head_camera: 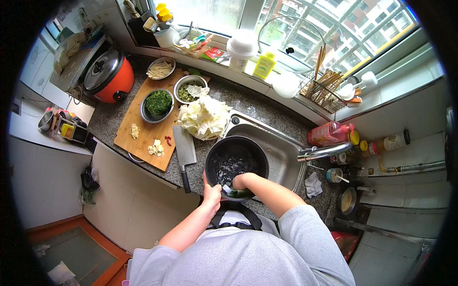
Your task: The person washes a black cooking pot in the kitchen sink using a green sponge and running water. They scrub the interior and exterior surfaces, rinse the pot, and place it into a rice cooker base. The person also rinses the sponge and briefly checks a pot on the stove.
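A dark round inner pot (219,157) with water in its bottom rests at the sink's near left side, partly over the steel sink (282,157). My left hand (212,196) grips its near left rim, thumb at the edge. My right hand (242,181) reaches down inside, curled against the near wall. A green and white pad (239,193) shows at that hand, probably a scouring pad; the fingers themselves are hidden. Left of the pot lies a cleaver (185,146) with a black handle. A heap of torn cabbage (205,118) stands just beyond the pot.
A wooden cutting board (125,134) holds sliced garlic (156,148), minced garlic (134,131), dried chilli pieces (168,139) and bowls, one with chopped greens (158,102). An orange rice cooker (111,77) stands at left. The faucet (323,152) projects over the sink's right side.
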### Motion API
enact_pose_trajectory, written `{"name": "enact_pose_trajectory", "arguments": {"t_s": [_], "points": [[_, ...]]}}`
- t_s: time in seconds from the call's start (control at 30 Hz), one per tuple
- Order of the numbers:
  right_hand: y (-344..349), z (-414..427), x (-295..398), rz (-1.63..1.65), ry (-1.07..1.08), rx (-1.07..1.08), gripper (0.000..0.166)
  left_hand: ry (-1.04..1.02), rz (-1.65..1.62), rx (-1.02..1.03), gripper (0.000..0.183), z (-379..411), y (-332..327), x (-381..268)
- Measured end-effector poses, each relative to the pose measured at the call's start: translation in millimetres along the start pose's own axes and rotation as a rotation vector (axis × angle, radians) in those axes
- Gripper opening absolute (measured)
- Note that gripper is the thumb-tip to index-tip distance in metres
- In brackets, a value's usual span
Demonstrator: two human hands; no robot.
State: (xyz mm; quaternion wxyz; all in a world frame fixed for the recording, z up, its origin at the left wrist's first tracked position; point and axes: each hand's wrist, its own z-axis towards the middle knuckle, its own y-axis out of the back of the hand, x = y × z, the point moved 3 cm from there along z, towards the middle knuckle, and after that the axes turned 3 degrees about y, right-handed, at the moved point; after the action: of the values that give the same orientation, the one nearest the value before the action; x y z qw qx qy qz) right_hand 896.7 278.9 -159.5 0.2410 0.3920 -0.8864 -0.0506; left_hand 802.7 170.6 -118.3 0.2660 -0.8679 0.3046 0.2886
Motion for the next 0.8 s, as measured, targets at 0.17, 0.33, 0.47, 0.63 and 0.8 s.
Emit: {"name": "enact_pose_trajectory", "arguments": {"t_s": [0.17,0.33,0.47,0.63,0.8], "points": [[20,-5,45,0.713,0.071,-0.267,0.035,0.089,0.022,0.007,0.088,6,6,13],[60,15,47,1.723,0.153,-0.274,0.033,0.12,0.131,0.02,0.086,4,8,10],[98,-8,14,2.314,0.366,-0.436,0.033,0.158,0.066,0.092,0.086,-12,0,-13],[97,-42,-4,2.565,0.321,-0.717,0.035,0.168,0.096,0.095,0.08,-15,-7,-28],[80,-20,40,1.986,0.283,-0.583,0.028,0.178,0.198,0.113,0.081,-10,1,-27]]}}
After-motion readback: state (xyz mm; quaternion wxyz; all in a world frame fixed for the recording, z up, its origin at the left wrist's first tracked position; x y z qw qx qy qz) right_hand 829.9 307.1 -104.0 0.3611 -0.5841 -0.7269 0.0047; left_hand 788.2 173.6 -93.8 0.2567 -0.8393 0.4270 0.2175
